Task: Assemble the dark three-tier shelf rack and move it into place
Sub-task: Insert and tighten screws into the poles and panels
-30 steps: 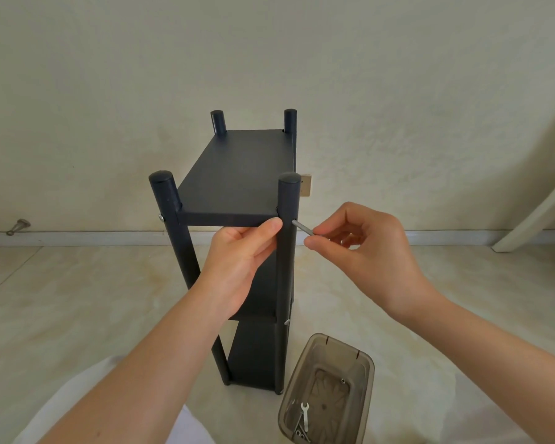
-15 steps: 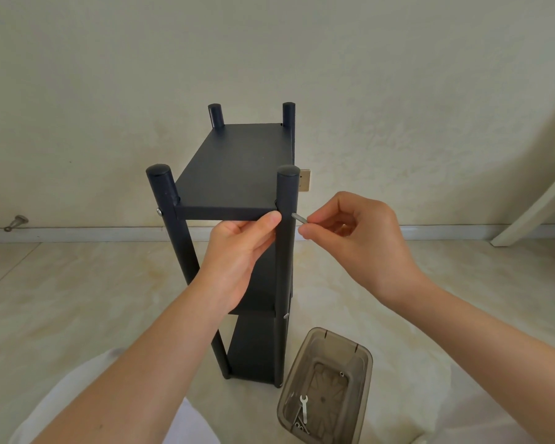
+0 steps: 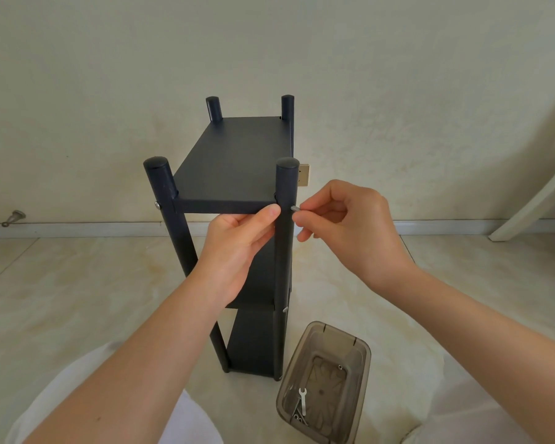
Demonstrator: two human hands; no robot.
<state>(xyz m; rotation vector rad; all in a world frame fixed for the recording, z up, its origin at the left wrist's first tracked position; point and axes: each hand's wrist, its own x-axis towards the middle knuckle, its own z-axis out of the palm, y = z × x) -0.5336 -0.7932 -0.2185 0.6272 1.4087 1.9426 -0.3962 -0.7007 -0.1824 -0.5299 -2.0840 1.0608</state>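
Note:
The dark three-tier shelf rack (image 3: 234, 161) stands upright on the floor in front of me, with four round posts rising above its top shelf. My left hand (image 3: 237, 248) grips the near right post (image 3: 285, 187) just under the top shelf, thumb against the shelf's front edge. My right hand (image 3: 343, 225) pinches a short silver screw (image 3: 294, 208) whose tip sits at the right side of that post, level with the top shelf. A silver screw head (image 3: 157, 205) shows on the near left post.
A smoky clear plastic tub (image 3: 359, 350) lies on the floor at the rack's right foot, holding a small flat wrench (image 3: 302, 400) and a few loose fittings. A wall and baseboard run close behind the rack. A white furniture leg (image 3: 532, 203) slants at the far right.
My right hand has carried the screw leftward until its tip reaches the near right post. My left hand keeps its grip on that post.

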